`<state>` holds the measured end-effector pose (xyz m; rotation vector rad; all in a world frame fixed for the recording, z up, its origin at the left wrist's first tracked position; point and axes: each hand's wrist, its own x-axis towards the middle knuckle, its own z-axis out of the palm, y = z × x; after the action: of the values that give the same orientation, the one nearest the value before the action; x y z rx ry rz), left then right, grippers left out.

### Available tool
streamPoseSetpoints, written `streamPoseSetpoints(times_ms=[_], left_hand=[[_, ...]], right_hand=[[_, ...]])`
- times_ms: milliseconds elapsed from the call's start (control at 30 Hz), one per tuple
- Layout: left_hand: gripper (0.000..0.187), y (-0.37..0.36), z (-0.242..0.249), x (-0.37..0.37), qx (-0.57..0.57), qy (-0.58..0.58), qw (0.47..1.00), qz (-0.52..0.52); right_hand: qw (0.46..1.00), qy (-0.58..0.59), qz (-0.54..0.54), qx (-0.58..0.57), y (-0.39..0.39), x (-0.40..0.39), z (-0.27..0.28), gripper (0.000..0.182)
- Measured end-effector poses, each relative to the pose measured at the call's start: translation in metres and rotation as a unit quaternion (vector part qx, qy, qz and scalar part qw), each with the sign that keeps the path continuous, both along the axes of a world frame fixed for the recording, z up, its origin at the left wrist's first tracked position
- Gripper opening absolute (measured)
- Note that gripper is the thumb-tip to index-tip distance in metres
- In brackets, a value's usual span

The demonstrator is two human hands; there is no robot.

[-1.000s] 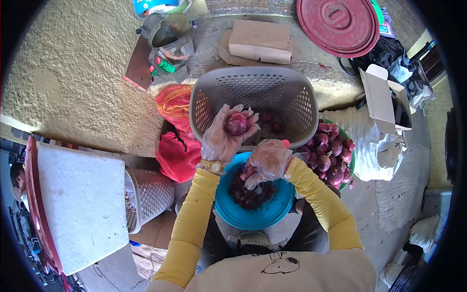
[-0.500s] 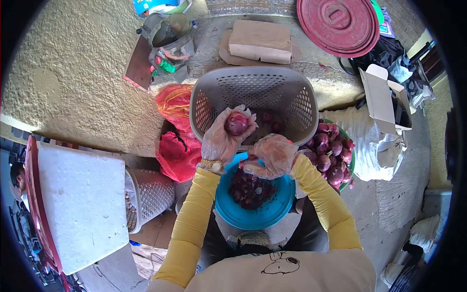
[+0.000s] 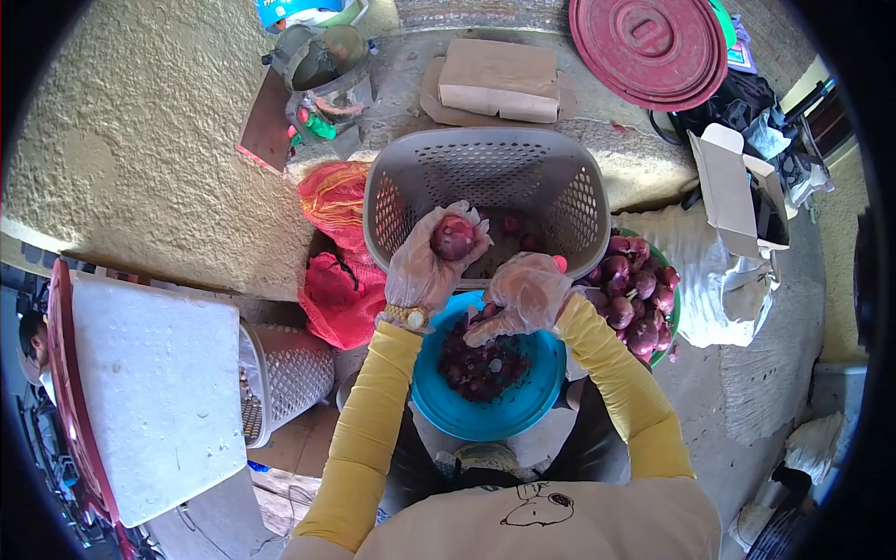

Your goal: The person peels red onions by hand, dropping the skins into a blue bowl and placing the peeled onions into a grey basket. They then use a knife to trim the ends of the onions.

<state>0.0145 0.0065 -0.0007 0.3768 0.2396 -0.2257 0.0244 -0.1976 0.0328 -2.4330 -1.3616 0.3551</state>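
My left hand (image 3: pixel 422 264), in a clear plastic glove, cups a red onion (image 3: pixel 454 238) over the near left side of the grey perforated basket (image 3: pixel 392 201). My right hand (image 3: pixel 525 294), also gloved, is curled above the blue basin (image 3: pixel 439 411). A red end of a handle (image 3: pixel 560 263) sticks out by its knuckles; the rest of that tool is hidden in the hand. Onion skins and scraps (image 3: pixel 481 366) lie in the basin. A few red onions (image 3: pixel 511 224) rest at the bottom of the basket.
At right, a green-rimmed tub holds many red onions (image 3: pixel 642 297), beside a white sack (image 3: pixel 714 280) and an open carton (image 3: pixel 733 201). Red mesh bags (image 3: pixel 341 289) lie left of the basket. A white foam board (image 3: pixel 154 392) and another basket (image 3: pixel 294 373) stand farther left.
My right hand has turned and shifted slightly, so the red handle end shows more plainly. The left hand with the onion stays almost in place.
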Motion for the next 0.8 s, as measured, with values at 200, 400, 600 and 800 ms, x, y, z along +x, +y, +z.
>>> streamPoseSetpoints(times_ms=[200,400,600,800], left_hand=[[0.031,0.001,-0.002,0.001,-0.008,-0.003,1.000,-0.006],[0.031,-0.001,0.001,0.002,-0.012,0.008,1.000,-0.003],[0.032,-0.011,0.004,-0.001,0.036,-0.042,0.998,0.011],[0.035,-0.022,0.003,-0.004,0.081,-0.091,0.992,-0.007]], right_hand=[[0.999,-0.024,0.024,-0.009,-0.002,-0.002,0.003,0.067],[0.998,-0.016,-0.022,0.062,0.000,-0.006,0.009,0.058],[0.969,-0.020,-0.185,0.160,0.000,0.000,0.008,0.060],[0.947,-0.011,-0.262,0.183,0.001,0.004,0.014,0.068]])
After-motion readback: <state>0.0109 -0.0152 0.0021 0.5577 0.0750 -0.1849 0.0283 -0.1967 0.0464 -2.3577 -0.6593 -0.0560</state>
